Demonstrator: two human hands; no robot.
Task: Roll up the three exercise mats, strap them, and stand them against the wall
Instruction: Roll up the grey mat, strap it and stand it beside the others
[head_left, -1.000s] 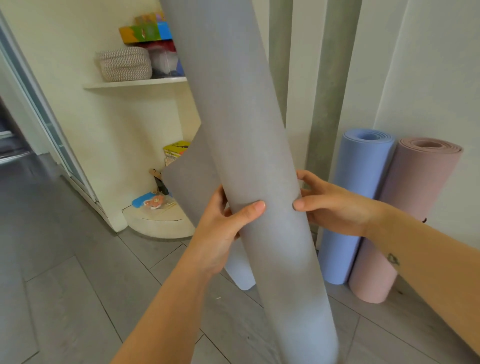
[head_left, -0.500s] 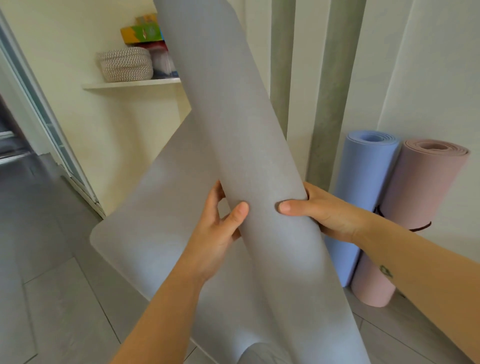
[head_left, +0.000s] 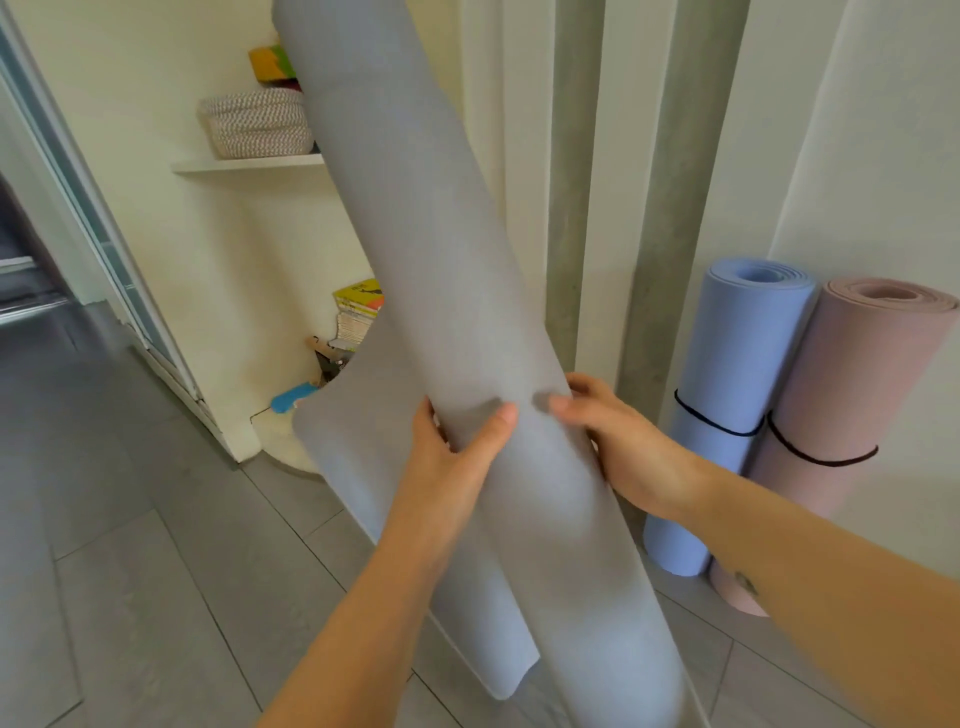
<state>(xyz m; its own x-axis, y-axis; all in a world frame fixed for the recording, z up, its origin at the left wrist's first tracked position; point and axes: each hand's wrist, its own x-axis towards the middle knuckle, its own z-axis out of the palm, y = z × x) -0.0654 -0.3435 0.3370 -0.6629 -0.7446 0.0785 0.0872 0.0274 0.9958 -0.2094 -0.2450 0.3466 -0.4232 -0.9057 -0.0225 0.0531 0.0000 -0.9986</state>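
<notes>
1. Left hand (head_left: 447, 467) and right hand (head_left: 618, 447) gripped the grey mat (head_left: 441, 291), thumbs pressed on its front.
2. The mat stood tilted, its loose flap hanging left.
3. Blue mat (head_left: 727, 395) and pink mat (head_left: 841, 395), strapped, leaned against the wall (head_left: 883, 156).

Legible text, labels, brands, numbers, signs: none.

Item: stack of books (head_left: 358, 317), left of centre in the frame, beside the grey mat (head_left: 441, 291). The yellow cover on top carries dark marks, too small and blurred to read.

Item: coloured boxes (head_left: 270, 65), upper left of the frame, above the woven basket (head_left: 257, 124). Printed colour patches only; no letters can be made out.

Item: small dark mark on the right forearm (head_left: 748, 584), lower right of the frame. Not readable.
</notes>
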